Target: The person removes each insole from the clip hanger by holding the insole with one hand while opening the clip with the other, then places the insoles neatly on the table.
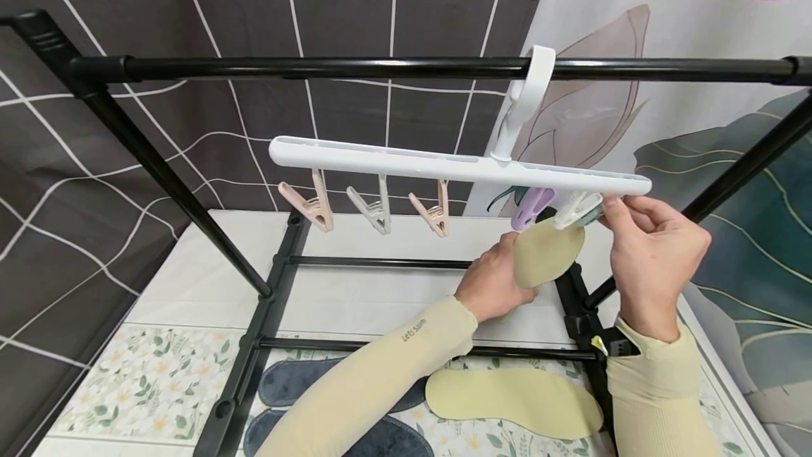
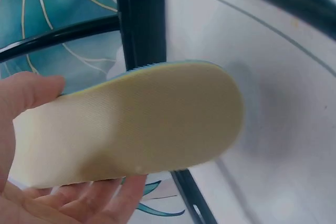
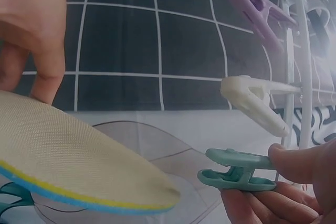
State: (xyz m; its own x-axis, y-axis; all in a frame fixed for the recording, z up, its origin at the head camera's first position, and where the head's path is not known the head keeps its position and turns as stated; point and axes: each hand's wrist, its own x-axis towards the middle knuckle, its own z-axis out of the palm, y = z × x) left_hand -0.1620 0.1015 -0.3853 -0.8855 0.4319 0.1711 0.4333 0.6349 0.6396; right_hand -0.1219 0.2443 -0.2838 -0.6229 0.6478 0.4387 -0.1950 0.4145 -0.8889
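My left hand (image 1: 497, 281) grips a pale yellow insole (image 1: 548, 252), thumb on one edge and fingers along the other in the left wrist view. The insole's blue underside edge shows in the right wrist view. My right hand (image 1: 660, 252) pinches a green clothespin (image 3: 236, 169) between thumb and fingers, its free ends apart and facing the insole's tip. The tip and the clothespin do not touch there. This clothespin hangs at the right end of a white hanger (image 1: 393, 161), beside a white clothespin (image 3: 252, 103) and a purple one (image 3: 257, 14).
The hanger hooks over the black rack's top bar (image 1: 317, 68). Three more clothespins, among them a grey one (image 1: 373, 210), hang at its left. Below lie another yellow insole (image 1: 507, 400) and dark blue insole-shaped pieces (image 1: 298, 379). A dark checked curtain (image 1: 355, 20) stands behind.
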